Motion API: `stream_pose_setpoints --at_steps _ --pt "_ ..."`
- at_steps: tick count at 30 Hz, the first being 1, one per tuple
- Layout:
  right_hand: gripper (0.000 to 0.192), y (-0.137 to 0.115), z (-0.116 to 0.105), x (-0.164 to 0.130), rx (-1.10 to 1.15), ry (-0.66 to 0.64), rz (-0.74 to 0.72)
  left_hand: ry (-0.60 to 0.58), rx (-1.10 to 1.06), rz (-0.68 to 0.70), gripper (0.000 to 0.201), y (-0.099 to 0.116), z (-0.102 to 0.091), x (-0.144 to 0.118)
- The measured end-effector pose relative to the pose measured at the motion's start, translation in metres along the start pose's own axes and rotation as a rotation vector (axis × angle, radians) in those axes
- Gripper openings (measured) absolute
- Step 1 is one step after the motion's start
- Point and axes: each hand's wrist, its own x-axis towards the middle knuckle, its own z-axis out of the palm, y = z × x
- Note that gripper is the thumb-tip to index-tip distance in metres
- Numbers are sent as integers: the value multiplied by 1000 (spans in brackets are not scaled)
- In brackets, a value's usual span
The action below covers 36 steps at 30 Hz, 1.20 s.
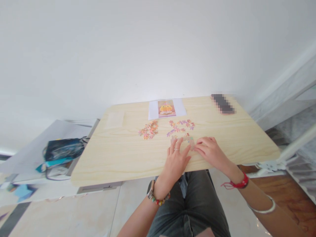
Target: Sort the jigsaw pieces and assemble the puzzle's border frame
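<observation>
A person seated at a light wooden table [118, 154] works a small joined cluster of puzzle pieces [185, 138], the left hand [175, 161] lying flat with fingers spread against it, the right hand [209, 149] curled loosely beside it, fingertips on its edge; neither hand is clamped on anything. Pressing straight down would likely keep the joints from buckling. Loose orange pieces [148, 130] and purple pieces [181, 126] lie just beyond, below the reference picture [166, 108]. Bare tabletop spreads left and right; the near edge lies close under both wrists
</observation>
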Motion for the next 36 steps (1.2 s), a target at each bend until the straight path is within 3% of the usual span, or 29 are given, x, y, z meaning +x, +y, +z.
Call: stream_pose_setpoints --at_steps 6,10,14,23,36 --pt "22 12 -8 21 54 46 30 108 12 -40 31 -30 -12 -10" --pt "18 21 -2 48 111 -55 28 180 33 -93 22 -57 -13 -14" --pt "18 14 13 78 159 -155 -18 201 31 -155 18 -75 -10 -17" --pt "13 -6 34 112 31 -394 -111 203 27 -167 16 -78 -11 -22" --pt "12 -5 27 116 -28 -448 -40 239 -3 -148 15 -78 -8 -17"
